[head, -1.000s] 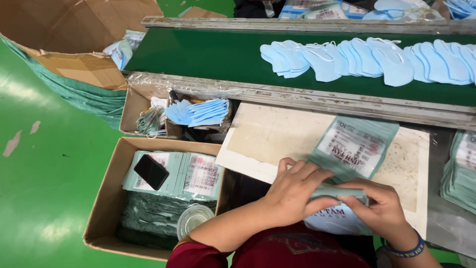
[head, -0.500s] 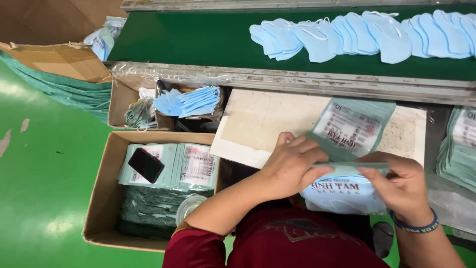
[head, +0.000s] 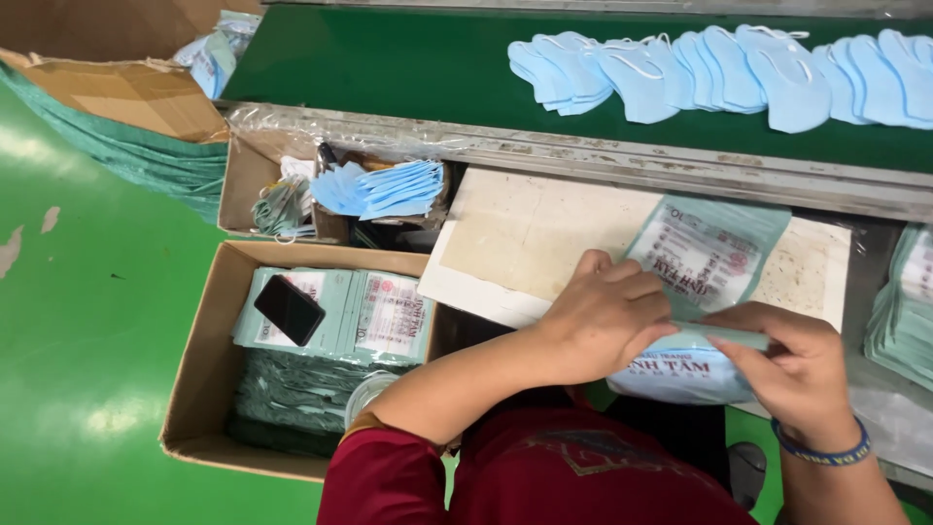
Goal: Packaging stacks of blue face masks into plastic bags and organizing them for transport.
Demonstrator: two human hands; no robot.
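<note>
My left hand (head: 607,313) and my right hand (head: 795,365) both grip a filled plastic pouch of light blue face masks (head: 680,367) at the near edge of a pale work board (head: 525,233). The fingers of both hands pinch the pouch's top flap. An empty teal printed pouch (head: 714,253) lies flat on the board just beyond my hands. A blue bracelet sits on my right wrist. On the green conveyor belt (head: 389,63) behind the board lies a row of several light blue masks (head: 719,68).
A cardboard box (head: 199,379) at lower left holds packed teal pouches and a black phone (head: 289,309). A smaller box (head: 243,185) behind it holds loose blue masks (head: 384,190). A stack of teal pouches (head: 899,311) lies at right. The floor (head: 78,340) is green.
The view has shifted slightly. My hands have pulled the filled pouch a little nearer and keep working its top flap; the empty pouch stays on the board.
</note>
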